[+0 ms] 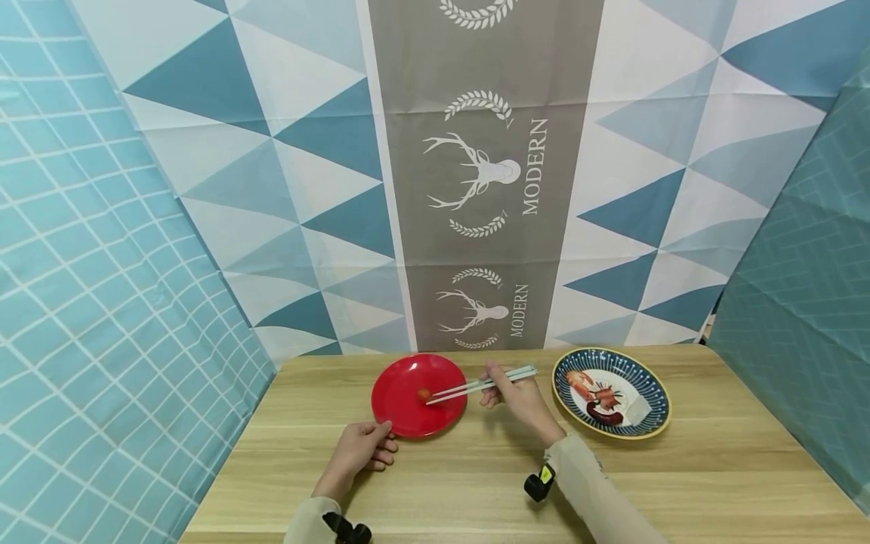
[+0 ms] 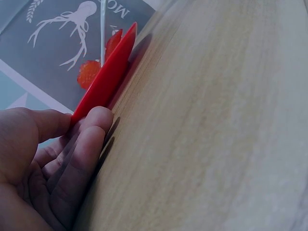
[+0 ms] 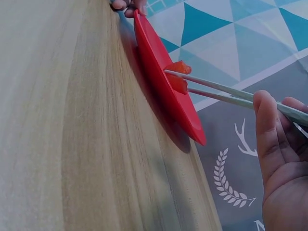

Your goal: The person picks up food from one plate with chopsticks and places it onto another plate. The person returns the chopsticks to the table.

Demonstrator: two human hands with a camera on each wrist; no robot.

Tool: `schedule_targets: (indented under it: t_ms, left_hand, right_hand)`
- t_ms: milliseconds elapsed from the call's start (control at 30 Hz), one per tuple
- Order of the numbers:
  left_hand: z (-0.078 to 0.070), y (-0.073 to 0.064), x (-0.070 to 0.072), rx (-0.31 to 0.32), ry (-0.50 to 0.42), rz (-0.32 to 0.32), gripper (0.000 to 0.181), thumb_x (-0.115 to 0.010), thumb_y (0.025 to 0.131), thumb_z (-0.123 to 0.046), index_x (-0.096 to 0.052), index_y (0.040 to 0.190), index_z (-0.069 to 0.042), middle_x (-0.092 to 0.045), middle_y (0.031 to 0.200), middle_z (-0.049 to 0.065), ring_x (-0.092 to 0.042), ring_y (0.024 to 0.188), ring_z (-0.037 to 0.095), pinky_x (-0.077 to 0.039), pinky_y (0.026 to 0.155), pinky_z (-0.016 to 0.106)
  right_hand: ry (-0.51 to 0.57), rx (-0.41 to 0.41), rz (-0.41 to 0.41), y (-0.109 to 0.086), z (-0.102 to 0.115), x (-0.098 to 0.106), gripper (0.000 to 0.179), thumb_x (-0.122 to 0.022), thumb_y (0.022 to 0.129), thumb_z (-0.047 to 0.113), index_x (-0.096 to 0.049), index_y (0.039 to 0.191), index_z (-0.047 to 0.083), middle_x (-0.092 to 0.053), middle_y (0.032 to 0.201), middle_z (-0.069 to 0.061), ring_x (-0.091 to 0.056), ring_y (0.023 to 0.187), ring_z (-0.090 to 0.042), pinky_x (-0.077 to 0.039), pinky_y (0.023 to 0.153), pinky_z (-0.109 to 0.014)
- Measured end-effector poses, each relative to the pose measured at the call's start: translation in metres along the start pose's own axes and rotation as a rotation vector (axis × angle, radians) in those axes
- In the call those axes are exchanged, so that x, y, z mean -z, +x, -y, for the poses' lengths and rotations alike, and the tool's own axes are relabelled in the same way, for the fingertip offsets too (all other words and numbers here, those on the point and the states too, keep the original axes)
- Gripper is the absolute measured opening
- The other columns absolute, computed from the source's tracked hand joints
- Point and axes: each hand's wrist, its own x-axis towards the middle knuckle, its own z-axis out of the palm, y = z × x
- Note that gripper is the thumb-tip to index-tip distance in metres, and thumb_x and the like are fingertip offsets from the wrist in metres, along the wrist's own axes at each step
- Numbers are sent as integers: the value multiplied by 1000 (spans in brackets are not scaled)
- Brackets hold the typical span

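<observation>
Thumb and fingertips of the left hand (image 1: 365, 444) pinch the near rim of a red plate (image 1: 401, 385) on the worktop (image 1: 442, 499); the right hand (image 1: 514, 394), curled round chopsticks (image 3: 236, 91), holds their tips against an orange-red piece (image 1: 424, 394) on the plate; whether they grip it I cannot tell; work looks part-way; other food-like pieces (image 1: 605, 397) lie in the patterned dish (image 1: 654, 385).

Both sleeves (image 1: 601, 491) and counter's (image 1: 448, 491) near side clipped, head view.
Right hand (image 3: 288, 178) and chopsticks' (image 3: 236, 93) rear ends cut off, right wrist view; left hand (image 2: 45, 163) cropped, left wrist view. Orange piece (image 1: 424, 394) on red plate (image 1: 401, 385), pale patch (image 1: 637, 410) in patterned dish (image 1: 655, 393): can't identify.
</observation>
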Motion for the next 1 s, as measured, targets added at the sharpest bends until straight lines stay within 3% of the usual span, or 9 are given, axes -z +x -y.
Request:
schedule_targets:
  t_ms: [700, 867, 1000]
  left_hand:
    - [0, 1, -1, -10, -8, -5, 40, -57, 107, -34, -72, 99, 3, -74, 77, 2, -70, 61, 10, -59, 57, 26]
    - [-1, 0, -1, -9, -6, -7, 41, -57, 107, -34, -72, 99, 3, -74, 77, 2, -70, 62, 10, -59, 57, 26]
    - [-1, -1, -1, -11, 1, -13, 42, -57, 107, -35, -72, 99, 3, -74, 78, 2, -70, 62, 11, -60, 58, 27]
  right_hand:
    - [-84, -9, -50, -2, 10, 11, 42, -50, 111, 26, -68, 109, -12, -69, 85, -30, -72, 65, -14, -63, 62, -32]
    - [-131, 48, -108, -6, 19, 16, 36, -50, 110, 20, -70, 114, -10, -69, 81, -30, -71, 59, -20, -61, 57, -34]
    - [-145, 128, -166, -8, 24, 21, 34, -48, 110, 13, -71, 107, -12, -71, 73, -23, -70, 55, -29, -60, 53, -38]
